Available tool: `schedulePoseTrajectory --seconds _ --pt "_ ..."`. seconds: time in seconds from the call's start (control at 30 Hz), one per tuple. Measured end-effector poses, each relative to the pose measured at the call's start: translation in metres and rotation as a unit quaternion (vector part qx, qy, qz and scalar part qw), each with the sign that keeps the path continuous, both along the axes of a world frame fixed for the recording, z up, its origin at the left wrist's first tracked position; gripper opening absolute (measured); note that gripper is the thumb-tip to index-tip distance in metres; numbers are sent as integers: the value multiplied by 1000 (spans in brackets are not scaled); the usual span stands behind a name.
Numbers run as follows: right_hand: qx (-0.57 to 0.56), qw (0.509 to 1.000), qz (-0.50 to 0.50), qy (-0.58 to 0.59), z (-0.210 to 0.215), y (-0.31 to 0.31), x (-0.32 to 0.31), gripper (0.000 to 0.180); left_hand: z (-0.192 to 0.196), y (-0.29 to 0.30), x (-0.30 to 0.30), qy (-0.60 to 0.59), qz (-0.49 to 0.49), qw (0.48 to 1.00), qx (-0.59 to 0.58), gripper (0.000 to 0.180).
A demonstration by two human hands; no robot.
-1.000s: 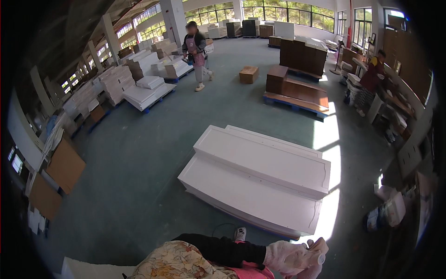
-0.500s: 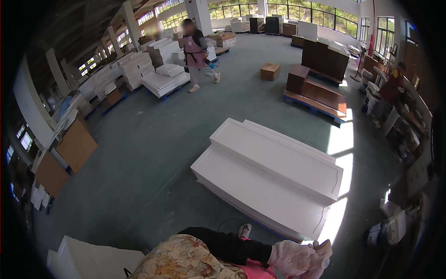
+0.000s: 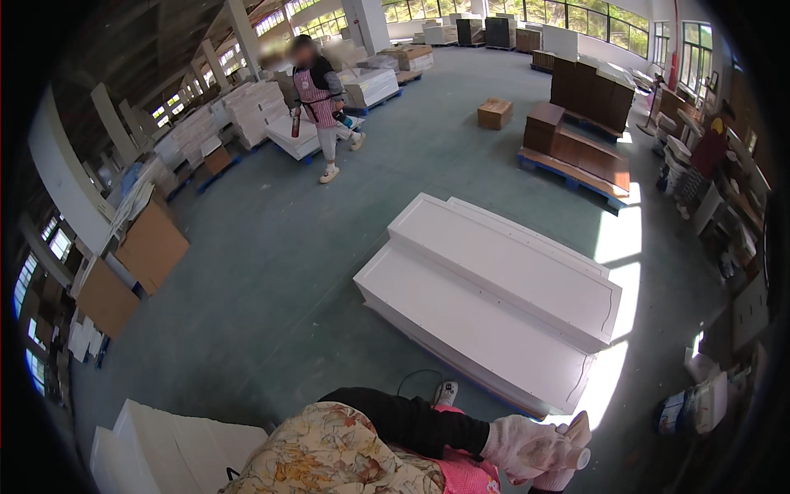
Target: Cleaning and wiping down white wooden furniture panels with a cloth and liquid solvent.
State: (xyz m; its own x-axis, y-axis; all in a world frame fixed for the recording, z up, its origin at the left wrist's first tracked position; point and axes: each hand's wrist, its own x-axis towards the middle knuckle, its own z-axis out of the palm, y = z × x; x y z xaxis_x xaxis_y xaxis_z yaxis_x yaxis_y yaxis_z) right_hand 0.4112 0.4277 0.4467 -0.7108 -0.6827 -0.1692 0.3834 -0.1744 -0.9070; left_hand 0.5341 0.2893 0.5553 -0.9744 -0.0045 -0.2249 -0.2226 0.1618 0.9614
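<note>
Co-worker in pink-striped apron (image 3: 319,105) has walked nearer since earlier frame, now in front of low white panel pile (image 3: 284,137). I see left hand (image 3: 525,446) at lower right, in pinkish-white glove, curled round small white round-ended object (image 3: 583,459); right hand (image 3: 553,480) lies mostly hidden beneath, so I cannot tell its grip. Object shows just off near right corner of two-level stack of long white panels (image 3: 485,309). Brown cardboard box (image 3: 494,114) sits on grey-green floor (image 3: 247,288) beyond stack's far edge.
</note>
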Motion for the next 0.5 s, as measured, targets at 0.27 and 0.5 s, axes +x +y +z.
schedulePoseTrajectory --seconds 0.27,0.5 --pt "21 991 -113 -64 43 4 4 47 -118 14 -27 271 19 939 -213 29" --pt "19 999 -39 -32 29 14 4 38 -112 20 -21 107 211 969 75 49"
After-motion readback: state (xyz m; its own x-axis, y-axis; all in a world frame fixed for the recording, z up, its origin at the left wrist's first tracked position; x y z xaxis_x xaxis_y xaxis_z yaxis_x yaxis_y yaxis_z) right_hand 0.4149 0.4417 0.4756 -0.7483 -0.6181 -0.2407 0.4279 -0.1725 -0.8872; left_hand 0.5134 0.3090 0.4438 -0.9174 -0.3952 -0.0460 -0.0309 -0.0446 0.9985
